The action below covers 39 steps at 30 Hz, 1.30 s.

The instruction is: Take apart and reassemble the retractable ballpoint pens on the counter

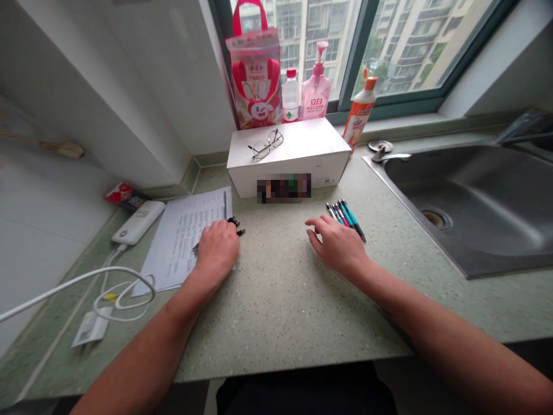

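My left hand (217,249) rests on the green counter (280,288), fingers closed around a bunch of dark pens (235,226) whose red-tipped ends stick out past the knuckles. It lies on the right edge of a printed paper sheet (185,236). My right hand (337,242) lies palm down on the counter with fingers loosely bent and holds nothing. Its fingertips are just left of several teal, red and black pens (345,216) lying side by side.
A white box (298,153) with glasses (265,144) on top stands behind the hands. A steel sink (470,202) is at the right. A power bank (138,222) and white cable (108,285) lie left. Bottles and a pink bag line the window sill.
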Available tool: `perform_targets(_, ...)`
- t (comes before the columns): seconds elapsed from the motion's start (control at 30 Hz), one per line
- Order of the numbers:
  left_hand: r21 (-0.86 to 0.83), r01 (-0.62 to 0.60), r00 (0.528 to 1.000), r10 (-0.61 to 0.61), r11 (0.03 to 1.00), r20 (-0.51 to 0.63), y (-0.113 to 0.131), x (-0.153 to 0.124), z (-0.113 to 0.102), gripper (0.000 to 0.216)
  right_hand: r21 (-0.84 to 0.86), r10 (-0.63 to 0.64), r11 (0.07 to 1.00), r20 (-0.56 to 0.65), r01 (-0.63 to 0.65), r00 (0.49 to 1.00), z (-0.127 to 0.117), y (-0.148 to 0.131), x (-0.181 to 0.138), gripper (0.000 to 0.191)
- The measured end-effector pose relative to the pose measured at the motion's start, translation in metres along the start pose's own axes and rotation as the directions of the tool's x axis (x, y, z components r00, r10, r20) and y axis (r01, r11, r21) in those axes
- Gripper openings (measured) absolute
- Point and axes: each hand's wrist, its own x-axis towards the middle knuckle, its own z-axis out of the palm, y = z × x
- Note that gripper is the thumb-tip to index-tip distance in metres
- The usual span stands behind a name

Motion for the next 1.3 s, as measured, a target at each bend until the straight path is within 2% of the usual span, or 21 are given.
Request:
perform_targets(0.17,-0.012,-0.064,0.993,0.062,0.998,-0.105,0.007,-0.001,0.001,0.021,0.077,-0.068,0.995,-0.001,0.067,0.998,-0.001,-0.004,-0.002,0.028)
perform_targets(0.3,-0.16,-0.216,0.959,0.178,0.963,-0.22,0.031,-0.012,-0.009,0.018,0.223,-0.246,0.946,0.016,0.236,0.969,0.002,-0.012,-0.007,0.035)
perform_targets(0.4,-0.369,-0.41,0.898,0.298,0.834,-0.323,0.051,-0.023,-0.014,0.019,0.299,-0.336,0.902,0.034,0.311,0.941,0.007,-0.019,-0.011,0.038)
perform_targets(0.5,-0.488,-0.476,0.87,0.312,0.731,-0.381,0.063,-0.03,-0.013,0.019,0.32,-0.309,0.907,0.06,0.275,0.949,0.012,-0.02,-0.012,0.029)
perform_targets(0.67,-0.601,-0.376,0.915,0.179,0.705,-0.362,0.059,-0.027,-0.008,0.017,0.421,-0.096,0.906,0.116,0.039,0.989,0.008,-0.009,-0.003,0.027)
perform_targets(0.77,-0.692,-0.283,0.946,0.073,0.664,-0.317,0.052,-0.022,-0.007,0.014,0.533,0.035,0.839,0.148,-0.109,0.988,0.005,0.001,0.005,0.036)
perform_targets(0.87,-0.805,-0.197,0.967,-0.027,0.559,-0.255,0.047,-0.018,-0.008,0.015,0.641,0.078,0.743,0.202,-0.192,0.976,0.005,0.006,0.01,0.036)
perform_targets(0.97,-0.926,-0.085,0.993,-0.045,0.369,-0.109,0.043,-0.015,-0.009,0.019,0.708,0.067,0.679,0.205,-0.195,0.976,0.007,0.007,0.012,0.032)
perform_targets(1.07,-0.984,0.029,1.0,-0.014,0.175,0.027,0.041,-0.011,-0.011,0.023,0.735,0.046,0.663,0.151,-0.143,0.987,0.007,0.006,0.012,0.028)
perform_targets(1.2,-0.989,0.145,0.989,0.013,0.035,0.146,0.04,-0.007,-0.012,0.028,0.715,0.023,0.698,0.04,-0.045,0.999,0.006,0.006,0.01,0.025)
perform_targets(1.3,-0.968,0.248,0.967,0.062,-0.044,0.245,0.039,-0.006,-0.009,0.035,0.632,-0.016,0.774,-0.009,0.018,1.0,0.002,0.008,0.009,0.025)
